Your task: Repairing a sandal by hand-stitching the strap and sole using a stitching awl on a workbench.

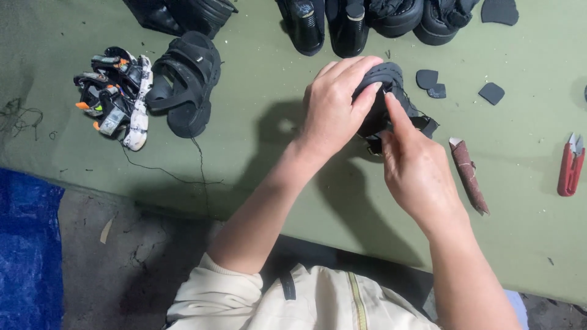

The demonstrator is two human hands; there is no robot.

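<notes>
My left hand [335, 105] curls over the top of a black sandal [389, 78], gripping it above the green table [269, 153]. From the near side my right hand [417, 169] grips the same sandal, its thumb pressing along the dark sole edge and straps. Most of the sandal is hidden behind both hands.
A black sandal [186, 82] and a white, black and orange sandal [116, 98] lie at the left. Dark shoes [348, 24] line the far edge. Small black rubber pieces [491, 93], a brown roll of sandpaper [468, 173] and red snips [570, 166] lie at the right.
</notes>
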